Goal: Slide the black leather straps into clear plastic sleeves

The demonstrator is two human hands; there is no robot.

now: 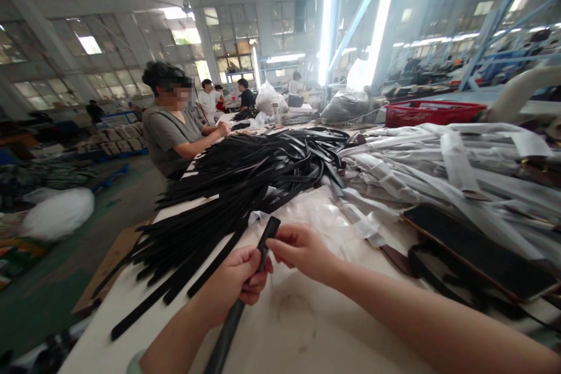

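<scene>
My left hand [241, 280] is closed round a black strap [228, 336], whose rounded end points up and away from me while the rest runs down toward the bottom edge. Beside that end, my right hand [302, 251] is closed, its thumb and fingers pinched at the strap's right edge. Just beyond both hands a big pile of black straps [245, 169] fans out over the white table [337, 327]. Clear plastic film [307, 210] lies under and behind the strap's end.
Plastic-wrapped straps [394, 169] cover the right side, with a dark phone-like slab [477, 251] in front. A red basket [433, 114] stands behind. Across the table's left edge, a person in grey [166, 134] handles something.
</scene>
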